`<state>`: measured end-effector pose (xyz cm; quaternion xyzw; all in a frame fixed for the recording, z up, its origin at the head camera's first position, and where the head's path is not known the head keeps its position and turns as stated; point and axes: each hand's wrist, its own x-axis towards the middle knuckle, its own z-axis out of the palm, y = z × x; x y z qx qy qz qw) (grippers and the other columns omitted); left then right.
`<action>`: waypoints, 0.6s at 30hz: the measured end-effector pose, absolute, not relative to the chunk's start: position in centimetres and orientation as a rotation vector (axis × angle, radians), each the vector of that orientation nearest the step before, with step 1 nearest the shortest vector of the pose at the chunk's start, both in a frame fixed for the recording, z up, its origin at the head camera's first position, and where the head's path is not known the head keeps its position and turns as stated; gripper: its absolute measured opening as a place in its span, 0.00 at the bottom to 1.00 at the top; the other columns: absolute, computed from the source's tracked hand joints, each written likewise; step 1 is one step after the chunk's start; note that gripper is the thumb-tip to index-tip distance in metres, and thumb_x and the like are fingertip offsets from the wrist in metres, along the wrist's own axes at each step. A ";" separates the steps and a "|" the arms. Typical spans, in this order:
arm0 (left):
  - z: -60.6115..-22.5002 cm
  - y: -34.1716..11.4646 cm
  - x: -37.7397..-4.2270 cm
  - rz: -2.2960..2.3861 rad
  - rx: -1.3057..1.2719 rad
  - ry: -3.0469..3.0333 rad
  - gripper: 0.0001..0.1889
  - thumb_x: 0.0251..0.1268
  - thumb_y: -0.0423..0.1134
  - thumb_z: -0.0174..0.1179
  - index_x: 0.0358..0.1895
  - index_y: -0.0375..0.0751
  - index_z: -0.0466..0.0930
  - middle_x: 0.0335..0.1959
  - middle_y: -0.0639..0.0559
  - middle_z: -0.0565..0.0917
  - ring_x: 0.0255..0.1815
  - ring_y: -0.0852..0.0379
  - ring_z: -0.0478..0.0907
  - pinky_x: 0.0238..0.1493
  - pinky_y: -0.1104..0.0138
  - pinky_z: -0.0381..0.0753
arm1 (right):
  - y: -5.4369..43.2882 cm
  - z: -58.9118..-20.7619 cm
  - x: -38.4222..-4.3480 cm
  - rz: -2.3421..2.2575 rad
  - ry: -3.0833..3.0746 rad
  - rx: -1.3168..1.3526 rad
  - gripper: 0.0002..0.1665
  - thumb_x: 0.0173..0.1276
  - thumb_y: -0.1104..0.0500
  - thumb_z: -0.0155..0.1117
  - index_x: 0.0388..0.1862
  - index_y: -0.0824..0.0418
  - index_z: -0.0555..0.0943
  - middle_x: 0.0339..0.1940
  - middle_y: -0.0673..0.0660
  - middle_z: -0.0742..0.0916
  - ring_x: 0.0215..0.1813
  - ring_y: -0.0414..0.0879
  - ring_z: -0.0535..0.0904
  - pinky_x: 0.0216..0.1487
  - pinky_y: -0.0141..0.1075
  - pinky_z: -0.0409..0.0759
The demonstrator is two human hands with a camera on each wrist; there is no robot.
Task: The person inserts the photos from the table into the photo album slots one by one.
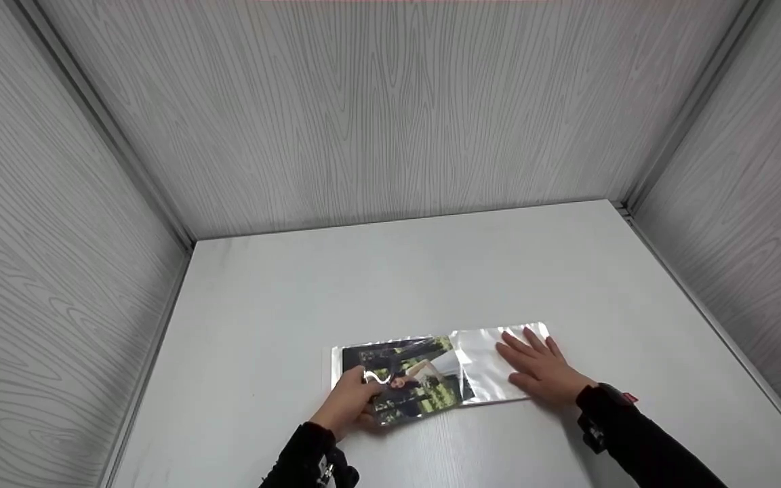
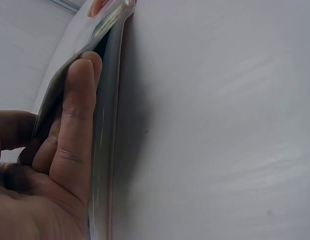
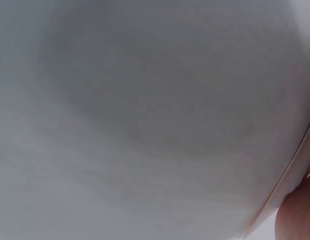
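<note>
An open photo album [image 1: 487, 373] with clear plastic sleeves lies on the white table. Its left side carries a photo page [image 1: 424, 396] showing a person outdoors among greenery, with glare on the plastic. My left hand [image 1: 351, 401] pinches the outer edge of that page, thumb on top and fingers underneath. In the left wrist view, the page [image 2: 57, 82] is lifted away from the album's lower layers [image 2: 106, 125], with the fingers in the gap. Over the blank right page, my right hand [image 1: 548, 373] lies flat with fingers spread. The right wrist view shows only a fingertip at the album's edge [image 3: 282, 187].
The white tabletop [image 1: 282, 291] surrounds the album. Grey wood-grain panels stand at the back [image 1: 390, 115], on the left [image 1: 45, 271] and on the right [image 1: 756, 224].
</note>
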<state>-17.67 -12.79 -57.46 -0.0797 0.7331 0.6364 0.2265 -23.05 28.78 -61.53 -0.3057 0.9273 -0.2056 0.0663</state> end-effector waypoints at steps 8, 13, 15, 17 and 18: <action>-57.8 -13.4 -18.6 1.746 -0.211 2.032 0.12 0.71 0.34 0.56 0.53 0.33 0.72 0.34 0.47 0.84 0.23 0.60 0.78 0.22 0.69 0.79 | 29.0 -62.2 -23.3 -0.619 2.786 -0.894 0.37 0.81 0.42 0.52 0.83 0.50 0.59 0.85 0.55 0.58 0.84 0.67 0.41 0.77 0.69 0.34; -57.9 -13.8 -18.4 1.794 -0.261 1.943 0.08 0.70 0.33 0.56 0.47 0.35 0.70 0.28 0.49 0.84 0.21 0.62 0.77 0.21 0.71 0.78 | 28.9 -62.1 -23.1 -0.643 2.804 -0.924 0.37 0.80 0.45 0.53 0.82 0.53 0.61 0.84 0.58 0.60 0.83 0.70 0.43 0.75 0.71 0.36; -58.0 -13.8 -18.2 1.819 -0.274 1.906 0.08 0.69 0.31 0.56 0.47 0.34 0.70 0.29 0.48 0.85 0.21 0.61 0.80 0.21 0.70 0.79 | 28.9 -62.0 -23.0 -0.660 2.804 -0.933 0.37 0.80 0.45 0.54 0.82 0.54 0.62 0.84 0.59 0.61 0.82 0.71 0.44 0.75 0.72 0.35; -58.1 -13.8 -18.1 1.847 -0.285 1.867 0.10 0.68 0.30 0.54 0.50 0.32 0.70 0.29 0.47 0.87 0.22 0.61 0.82 0.22 0.69 0.80 | 28.9 -62.0 -23.0 -0.670 2.801 -0.934 0.36 0.80 0.45 0.54 0.82 0.54 0.62 0.84 0.59 0.61 0.83 0.71 0.43 0.75 0.72 0.35; -58.1 -13.8 -18.1 1.858 -0.291 1.852 0.11 0.67 0.29 0.54 0.50 0.31 0.70 0.29 0.46 0.87 0.22 0.60 0.83 0.22 0.69 0.81 | 29.0 -62.0 -23.0 -0.677 2.799 -0.930 0.36 0.80 0.45 0.54 0.82 0.54 0.62 0.84 0.59 0.61 0.83 0.70 0.43 0.75 0.72 0.35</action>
